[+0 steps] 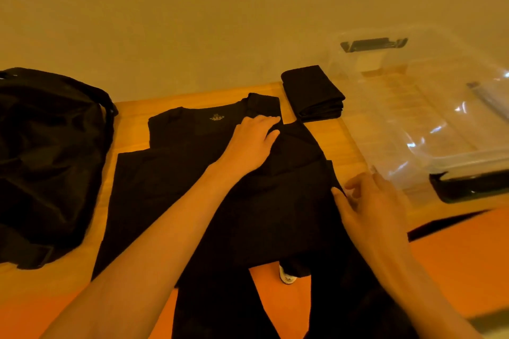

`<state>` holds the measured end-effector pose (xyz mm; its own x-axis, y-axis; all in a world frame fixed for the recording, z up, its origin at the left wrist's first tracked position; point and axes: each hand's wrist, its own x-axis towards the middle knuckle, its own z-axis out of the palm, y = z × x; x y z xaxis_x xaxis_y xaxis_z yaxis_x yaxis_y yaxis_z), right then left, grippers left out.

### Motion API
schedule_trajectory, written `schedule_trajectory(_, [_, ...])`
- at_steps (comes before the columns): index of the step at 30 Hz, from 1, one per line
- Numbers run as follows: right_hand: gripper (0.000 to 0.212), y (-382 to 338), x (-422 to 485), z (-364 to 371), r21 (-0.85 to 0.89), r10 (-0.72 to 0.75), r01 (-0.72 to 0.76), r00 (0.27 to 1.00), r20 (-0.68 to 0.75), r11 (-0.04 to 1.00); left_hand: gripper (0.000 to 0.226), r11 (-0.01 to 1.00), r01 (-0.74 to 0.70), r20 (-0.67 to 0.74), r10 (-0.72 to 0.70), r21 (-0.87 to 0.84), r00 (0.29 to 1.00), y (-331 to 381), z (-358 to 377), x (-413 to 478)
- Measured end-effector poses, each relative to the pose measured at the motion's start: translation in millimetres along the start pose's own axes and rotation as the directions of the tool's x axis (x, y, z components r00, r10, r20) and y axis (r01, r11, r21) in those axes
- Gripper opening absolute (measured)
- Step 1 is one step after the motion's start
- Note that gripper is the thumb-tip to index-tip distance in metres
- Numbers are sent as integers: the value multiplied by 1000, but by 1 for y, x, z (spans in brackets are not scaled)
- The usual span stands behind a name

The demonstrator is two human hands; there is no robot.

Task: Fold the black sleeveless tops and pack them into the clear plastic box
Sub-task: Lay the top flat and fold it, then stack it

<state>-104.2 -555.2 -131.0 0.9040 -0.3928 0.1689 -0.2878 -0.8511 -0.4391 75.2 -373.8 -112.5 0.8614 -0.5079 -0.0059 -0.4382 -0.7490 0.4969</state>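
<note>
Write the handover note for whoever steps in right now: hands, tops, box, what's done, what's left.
Left hand: open, pressing flat on the black top near its neckline.
Right hand: at that top's right edge, blurred; grip unclear.
The top lies spread on the table, only partly folded.
Folded black stack sits on the table beside the clear plastic box, which seems to hold no clothes.
Black bag is at the left.
Done: the stack is folded.
Left: finish this top, then pack everything into the box.
</note>
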Motion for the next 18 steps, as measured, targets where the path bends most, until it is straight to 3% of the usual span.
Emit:
schedule_trajectory(4, [28,11,-5,0,67,37,-42,997,73,997,47,994,-44,47,40,96,998,18,15,37])
schedule_trajectory(10, [28,20,-17,-6,232,-58,30,992,116,972,32,996,93,33,-92,-12,995,28,24,56])
schedule_trajectory(18, [28,27,-20,-7,351,-114,71,988,103,933,18,986,169,248,-159,-18,956,42,3,67])
